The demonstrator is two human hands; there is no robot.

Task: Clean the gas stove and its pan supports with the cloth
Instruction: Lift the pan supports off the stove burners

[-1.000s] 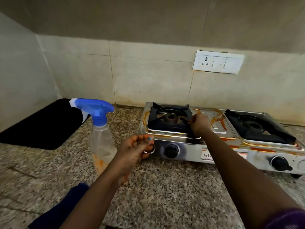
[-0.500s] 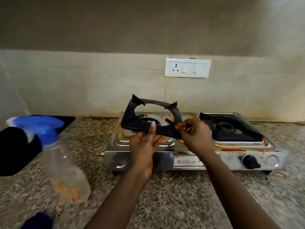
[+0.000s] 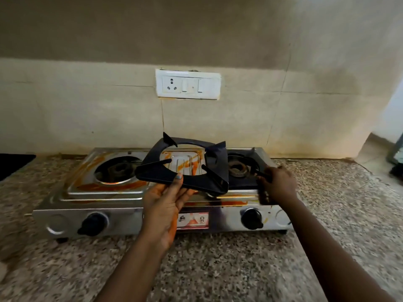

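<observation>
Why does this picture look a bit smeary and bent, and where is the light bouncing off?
Head view: the granite counter is streaked by motion blur near the edges; the wide lens bows the stove; soft glare sits on its steel front and around the left burner; the lifted pan support in the left hand stays fairly sharp; lighting is dim and warm.

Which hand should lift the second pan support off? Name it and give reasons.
Right. The right hand already grips the right pan support seated on its burner, while the left hand is busy holding the lifted pan support.
</observation>
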